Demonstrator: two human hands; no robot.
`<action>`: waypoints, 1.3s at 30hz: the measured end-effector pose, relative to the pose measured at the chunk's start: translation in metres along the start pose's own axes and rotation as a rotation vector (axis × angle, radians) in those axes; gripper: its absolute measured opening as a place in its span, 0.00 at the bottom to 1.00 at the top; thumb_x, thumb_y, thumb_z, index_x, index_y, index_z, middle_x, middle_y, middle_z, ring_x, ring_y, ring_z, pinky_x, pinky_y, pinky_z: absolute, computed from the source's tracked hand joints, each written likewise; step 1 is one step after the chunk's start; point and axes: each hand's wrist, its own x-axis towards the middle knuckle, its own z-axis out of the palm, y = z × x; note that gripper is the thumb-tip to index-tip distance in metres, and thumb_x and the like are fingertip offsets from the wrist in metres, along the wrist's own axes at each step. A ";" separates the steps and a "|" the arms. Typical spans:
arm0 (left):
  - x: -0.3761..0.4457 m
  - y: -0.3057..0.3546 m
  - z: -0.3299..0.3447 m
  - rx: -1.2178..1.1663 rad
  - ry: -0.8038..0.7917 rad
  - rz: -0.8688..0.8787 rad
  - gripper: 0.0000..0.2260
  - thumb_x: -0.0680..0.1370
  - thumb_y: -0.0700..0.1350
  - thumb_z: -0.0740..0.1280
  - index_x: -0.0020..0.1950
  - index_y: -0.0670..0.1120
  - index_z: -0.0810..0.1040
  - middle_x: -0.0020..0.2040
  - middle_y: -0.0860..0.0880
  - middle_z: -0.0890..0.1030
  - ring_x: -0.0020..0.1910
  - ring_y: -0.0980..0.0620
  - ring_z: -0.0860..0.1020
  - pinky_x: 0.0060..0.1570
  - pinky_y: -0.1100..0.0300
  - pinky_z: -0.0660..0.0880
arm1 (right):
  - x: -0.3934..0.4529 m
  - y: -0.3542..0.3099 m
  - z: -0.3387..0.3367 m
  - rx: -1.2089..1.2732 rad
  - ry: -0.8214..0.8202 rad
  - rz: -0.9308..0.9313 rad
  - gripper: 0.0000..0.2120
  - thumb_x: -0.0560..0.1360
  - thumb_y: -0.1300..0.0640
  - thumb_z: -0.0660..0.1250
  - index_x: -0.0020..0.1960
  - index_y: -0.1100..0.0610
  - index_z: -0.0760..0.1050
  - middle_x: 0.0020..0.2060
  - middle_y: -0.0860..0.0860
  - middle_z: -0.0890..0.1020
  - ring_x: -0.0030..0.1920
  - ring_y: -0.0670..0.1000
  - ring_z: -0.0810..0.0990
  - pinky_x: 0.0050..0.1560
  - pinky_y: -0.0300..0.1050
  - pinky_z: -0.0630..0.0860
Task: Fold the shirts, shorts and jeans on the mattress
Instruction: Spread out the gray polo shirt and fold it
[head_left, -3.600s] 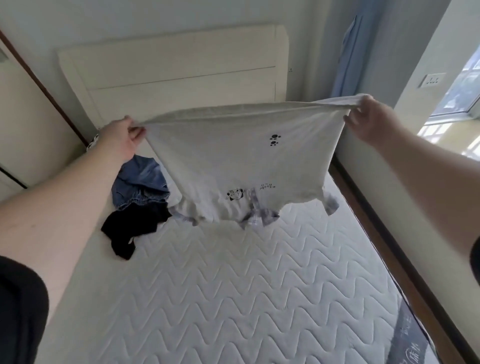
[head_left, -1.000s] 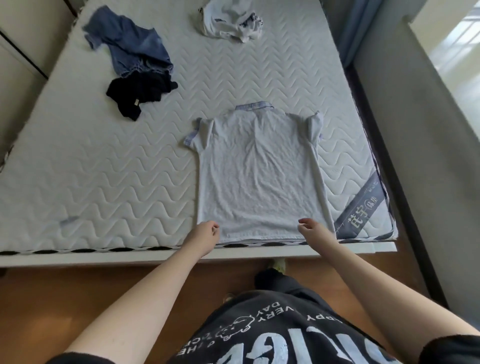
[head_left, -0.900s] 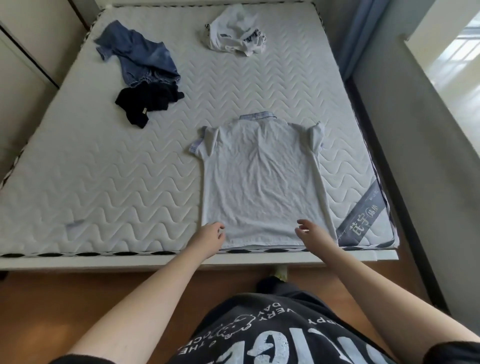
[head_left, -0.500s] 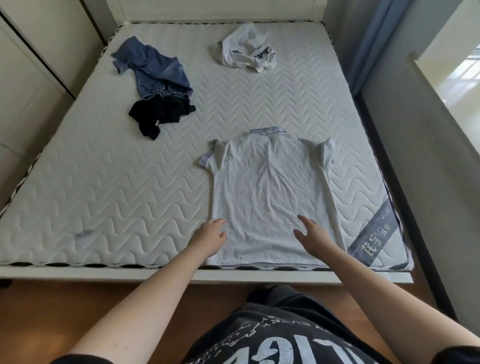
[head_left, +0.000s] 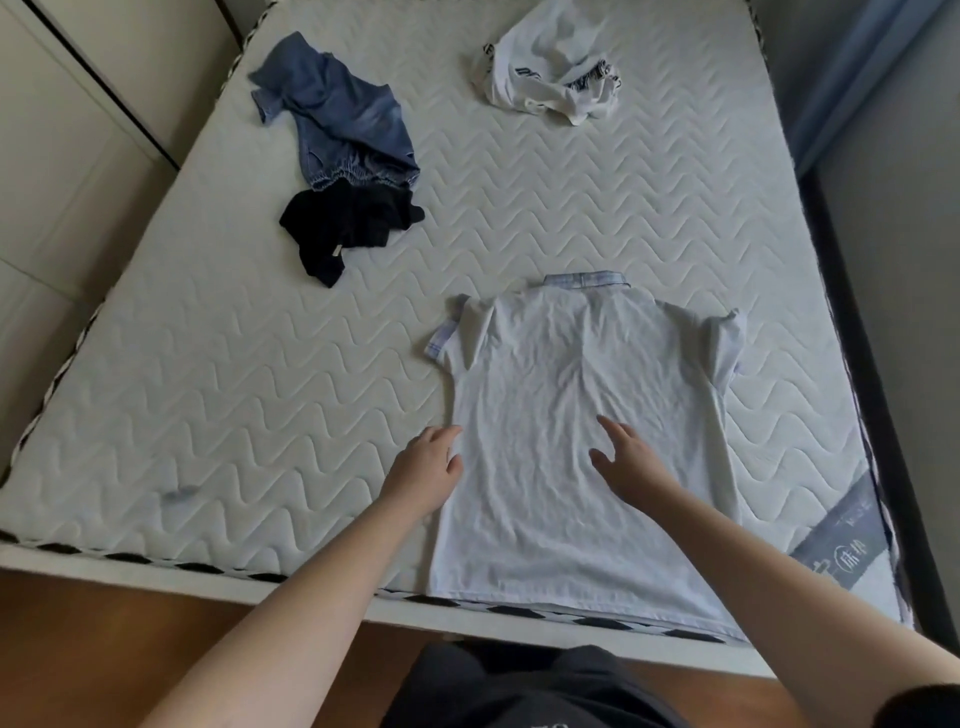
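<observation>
Pale grey short-sleeved collared shirt (head_left: 582, 415) spread flat, back up, at the near edge of the white quilted mattress (head_left: 260, 389). Left hand (head_left: 423, 470), fingers relaxed and holding nothing, rests at the shirt's left side seam; right hand (head_left: 626, 457), fingers spread, lies over mid-back. Smoothing appears under way; the first side fold would follow. Whether the palms press the cloth cannot be told.
</observation>
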 end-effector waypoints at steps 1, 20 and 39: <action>0.009 -0.002 -0.004 -0.009 0.011 -0.003 0.22 0.81 0.46 0.59 0.75 0.49 0.66 0.71 0.47 0.70 0.68 0.45 0.71 0.64 0.54 0.69 | 0.011 -0.005 -0.002 -0.006 0.001 -0.002 0.30 0.81 0.50 0.61 0.79 0.54 0.56 0.76 0.55 0.63 0.68 0.57 0.71 0.68 0.49 0.66; 0.252 -0.052 0.021 -0.008 -0.002 0.144 0.21 0.81 0.42 0.60 0.74 0.44 0.67 0.72 0.49 0.70 0.69 0.48 0.69 0.66 0.55 0.66 | 0.248 -0.049 0.052 -0.031 0.089 0.094 0.32 0.82 0.48 0.56 0.80 0.52 0.46 0.80 0.51 0.50 0.79 0.54 0.50 0.76 0.52 0.50; 0.461 -0.080 0.027 0.235 -0.097 0.108 0.13 0.75 0.45 0.70 0.60 0.51 0.78 0.77 0.47 0.61 0.77 0.49 0.56 0.71 0.51 0.56 | 0.349 -0.060 0.095 -0.059 -0.022 -0.065 0.33 0.82 0.49 0.57 0.80 0.49 0.42 0.80 0.47 0.45 0.79 0.48 0.42 0.77 0.50 0.48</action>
